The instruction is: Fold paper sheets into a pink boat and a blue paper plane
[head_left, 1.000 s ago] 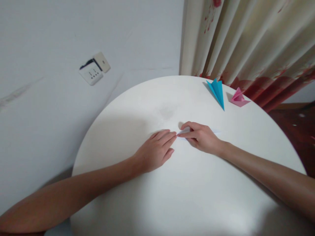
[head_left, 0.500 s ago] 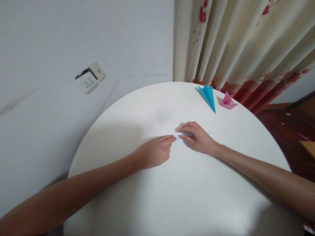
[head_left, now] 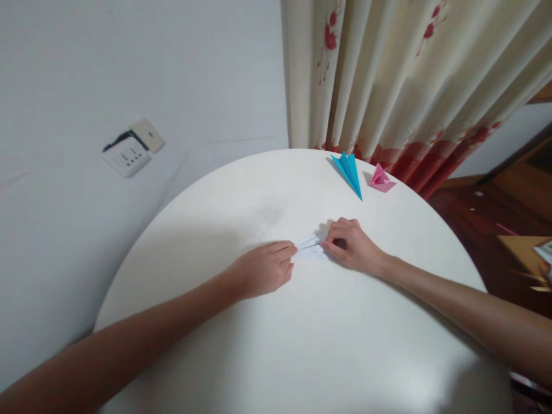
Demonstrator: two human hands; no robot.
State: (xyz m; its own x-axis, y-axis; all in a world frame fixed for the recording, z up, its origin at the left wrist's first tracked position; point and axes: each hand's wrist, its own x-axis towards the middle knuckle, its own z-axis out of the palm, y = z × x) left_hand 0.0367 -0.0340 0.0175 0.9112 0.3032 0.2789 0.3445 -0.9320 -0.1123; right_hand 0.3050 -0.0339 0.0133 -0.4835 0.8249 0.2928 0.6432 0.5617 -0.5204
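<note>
A folded white sheet of paper (head_left: 311, 248) lies on the white round table (head_left: 276, 356), between my two hands. Its narrow left end is pinched in the fingertips of my left hand (head_left: 268, 268). My right hand (head_left: 352, 246) has thumb and fingers closed on the paper's right part, which it largely covers. Several creased layers show between the hands, fanning wider toward the right.
Near the table's far edge lie a blue folded paper plane (head_left: 350, 174) and a pink folded paper shape (head_left: 381, 179). Behind them hangs a floral curtain (head_left: 379, 75). A wall socket (head_left: 126, 156) is at the left.
My right hand has moved along the paper away from my left, and its fingers have closed. More of the paper's folds show between the hands. The view has swung slightly right.
</note>
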